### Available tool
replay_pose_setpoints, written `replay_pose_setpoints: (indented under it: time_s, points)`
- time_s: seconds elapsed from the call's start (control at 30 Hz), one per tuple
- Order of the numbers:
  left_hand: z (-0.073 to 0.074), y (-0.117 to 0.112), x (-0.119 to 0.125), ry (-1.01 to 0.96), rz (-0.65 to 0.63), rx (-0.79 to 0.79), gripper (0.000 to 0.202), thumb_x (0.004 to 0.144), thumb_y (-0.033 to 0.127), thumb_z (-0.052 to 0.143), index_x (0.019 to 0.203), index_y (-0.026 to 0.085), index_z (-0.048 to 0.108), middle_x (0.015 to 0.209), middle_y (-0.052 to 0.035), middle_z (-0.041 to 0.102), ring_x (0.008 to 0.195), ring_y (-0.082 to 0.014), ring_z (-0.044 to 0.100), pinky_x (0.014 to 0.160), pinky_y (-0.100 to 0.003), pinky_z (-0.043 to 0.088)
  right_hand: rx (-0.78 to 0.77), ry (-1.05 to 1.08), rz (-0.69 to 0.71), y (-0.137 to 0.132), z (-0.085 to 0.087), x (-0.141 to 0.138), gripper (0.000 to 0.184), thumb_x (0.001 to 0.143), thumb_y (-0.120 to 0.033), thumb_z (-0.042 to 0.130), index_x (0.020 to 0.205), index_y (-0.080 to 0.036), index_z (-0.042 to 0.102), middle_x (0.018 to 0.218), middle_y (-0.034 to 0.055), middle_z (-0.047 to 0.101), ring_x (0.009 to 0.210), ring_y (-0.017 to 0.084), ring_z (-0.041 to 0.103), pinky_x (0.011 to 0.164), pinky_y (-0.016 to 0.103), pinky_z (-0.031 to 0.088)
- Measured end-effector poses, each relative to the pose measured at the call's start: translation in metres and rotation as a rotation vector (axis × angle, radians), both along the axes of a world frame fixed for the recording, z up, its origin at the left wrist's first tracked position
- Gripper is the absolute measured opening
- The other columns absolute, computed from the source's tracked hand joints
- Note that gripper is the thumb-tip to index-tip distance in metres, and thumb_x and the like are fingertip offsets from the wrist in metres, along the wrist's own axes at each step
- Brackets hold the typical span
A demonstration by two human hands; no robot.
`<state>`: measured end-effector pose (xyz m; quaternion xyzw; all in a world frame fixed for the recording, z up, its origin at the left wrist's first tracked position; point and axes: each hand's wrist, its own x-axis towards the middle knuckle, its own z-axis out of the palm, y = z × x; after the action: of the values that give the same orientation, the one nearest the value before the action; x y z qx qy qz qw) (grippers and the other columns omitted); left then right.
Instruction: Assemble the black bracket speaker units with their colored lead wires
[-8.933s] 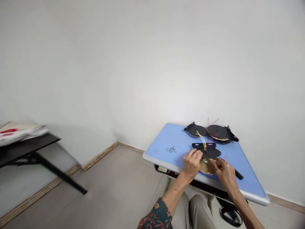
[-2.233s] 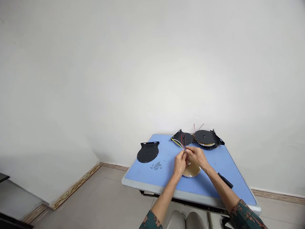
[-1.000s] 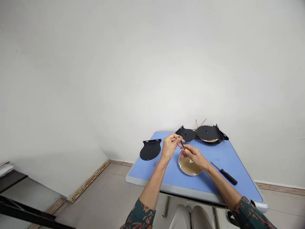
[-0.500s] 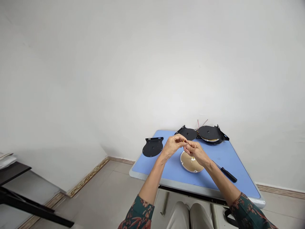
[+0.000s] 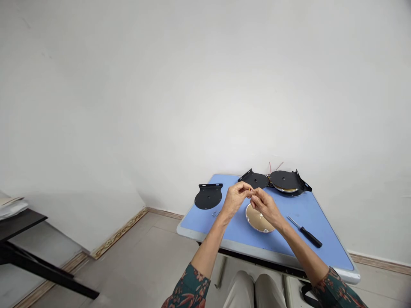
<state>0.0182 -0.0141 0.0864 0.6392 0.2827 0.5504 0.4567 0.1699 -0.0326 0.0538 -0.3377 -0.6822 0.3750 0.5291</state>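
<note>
My left hand (image 5: 236,198) and my right hand (image 5: 266,206) meet above the table, fingertips pinched together on a short thin wire (image 5: 251,192), mostly hidden by my fingers. Just below them lies a round tan disc with a pale rim (image 5: 257,219), not touched by either hand. A black metal mounting plate (image 5: 208,196) lies left of my left hand. A small scatter of metal screws or nuts (image 5: 215,213) sits near my left wrist. A black-handled screwdriver (image 5: 305,234) lies right of my right forearm.
Further back, at the blue table's (image 5: 199,214) far edge, are black plates stacked on discs (image 5: 285,180) and another black plate (image 5: 255,179), with red wires sticking up. A black side table with a white bag (image 5: 9,208) stands far left.
My hands have closed in over the disc, and the long coloured wires held up earlier are no longer visible between them. The view has shifted slightly as my head moved.
</note>
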Motion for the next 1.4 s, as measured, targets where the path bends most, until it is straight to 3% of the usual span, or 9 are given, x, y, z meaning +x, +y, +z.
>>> replay_pose_setpoints:
  time_s: [0.2, 0.4, 0.53, 0.63, 0.8, 0.93, 1.07, 1.27, 1.4]
  points:
    - [-0.01, 0.001, 0.013, -0.052, 0.135, 0.04, 0.014, 0.078, 0.028, 0.071, 0.073, 0.017, 0.066, 0.069, 0.0004, 0.062, 0.065, -0.0125, 0.057, 0.065, -0.026, 0.049, 0.241, -0.169, -0.35, -0.005, -0.005, -0.007, 0.032, 0.099, -0.042, 0.049, 0.081, -0.021, 0.064, 0.06, -0.0024, 0.053, 0.054, 0.012, 0.046, 0.059, 0.026, 0.036]
    - [-0.015, 0.004, 0.008, 0.003, 0.123, 0.016, 0.013, 0.078, 0.029, 0.074, 0.08, 0.016, 0.073, 0.08, -0.0041, 0.071, 0.071, -0.0149, 0.063, 0.067, -0.027, 0.052, 0.287, -0.198, -0.415, -0.004, -0.005, -0.005, 0.033, 0.097, -0.038, 0.051, 0.073, -0.02, 0.064, 0.056, -0.0036, 0.052, 0.048, 0.01, 0.043, 0.054, 0.025, 0.034]
    - [-0.028, 0.033, -0.041, 0.164, 0.268, -0.069, 0.033, 0.085, 0.026, 0.067, 0.117, 0.019, 0.071, 0.092, -0.0052, 0.076, 0.078, -0.0157, 0.068, 0.072, -0.027, 0.054, 0.219, -0.129, -0.414, -0.003, -0.005, -0.003, 0.035, 0.095, -0.043, 0.052, 0.073, -0.02, 0.064, 0.055, -0.0043, 0.047, 0.049, 0.01, 0.04, 0.052, 0.024, 0.032]
    - [-0.039, 0.06, -0.104, 0.609, 0.683, -0.172, 0.017, 0.09, 0.022, 0.062, 0.101, 0.022, 0.075, 0.101, -0.0044, 0.077, 0.092, -0.017, 0.07, 0.085, -0.027, 0.052, 0.152, -0.097, -0.386, -0.003, -0.005, -0.002, 0.039, 0.095, -0.047, 0.054, 0.067, -0.02, 0.06, 0.057, -0.0035, 0.046, 0.052, 0.011, 0.041, 0.054, 0.025, 0.033]
    - [-0.063, 0.082, -0.19, 0.795, 0.936, -0.376, 0.01, 0.088, 0.025, 0.063, 0.086, 0.017, 0.069, 0.107, -0.0169, 0.073, 0.113, -0.0324, 0.064, 0.09, -0.038, 0.046, 0.113, -0.111, -0.343, -0.004, -0.006, -0.006, 0.044, 0.095, -0.05, 0.054, 0.062, -0.021, 0.056, 0.057, -0.0019, 0.047, 0.053, 0.012, 0.041, 0.056, 0.027, 0.034]
    - [-0.084, 0.089, -0.205, 0.856, 0.88, -0.514, 0.031, 0.083, 0.046, 0.068, 0.067, 0.02, 0.062, 0.074, -0.009, 0.07, 0.088, -0.0295, 0.068, 0.071, -0.032, 0.044, 0.102, -0.11, -0.316, -0.005, -0.01, -0.011, 0.045, 0.095, -0.053, 0.054, 0.063, -0.022, 0.058, 0.057, 0.0005, 0.051, 0.055, 0.015, 0.044, 0.057, 0.03, 0.036]
    - [-0.097, 0.098, -0.202, 0.818, 0.886, -0.565, 0.029, 0.083, 0.046, 0.067, 0.068, 0.021, 0.064, 0.068, -0.0058, 0.068, 0.084, -0.0262, 0.068, 0.067, -0.029, 0.042, 0.092, -0.107, -0.303, -0.005, -0.013, -0.013, 0.045, 0.094, -0.054, 0.055, 0.063, -0.022, 0.058, 0.058, 0.0008, 0.051, 0.056, 0.015, 0.045, 0.058, 0.03, 0.036]
    - [-0.084, 0.092, -0.211, 0.589, 1.054, -0.608, 0.021, 0.089, 0.031, 0.058, 0.078, 0.016, 0.068, 0.092, -0.0183, 0.073, 0.107, -0.0338, 0.065, 0.078, -0.035, 0.045, 0.092, -0.104, -0.293, -0.007, -0.007, -0.011, 0.044, 0.093, -0.05, 0.055, 0.06, -0.021, 0.055, 0.058, -0.0004, 0.051, 0.056, 0.014, 0.046, 0.061, 0.029, 0.037]
    - [-0.059, 0.079, -0.21, 0.321, 1.107, -0.573, 0.023, 0.096, 0.024, 0.042, 0.095, 0.013, 0.063, 0.097, -0.015, 0.069, 0.109, -0.028, 0.061, 0.078, -0.032, 0.047, 0.088, -0.096, -0.3, -0.007, -0.006, -0.008, 0.042, 0.093, -0.05, 0.056, 0.063, -0.021, 0.06, 0.056, -0.001, 0.049, 0.054, 0.014, 0.045, 0.059, 0.029, 0.036]
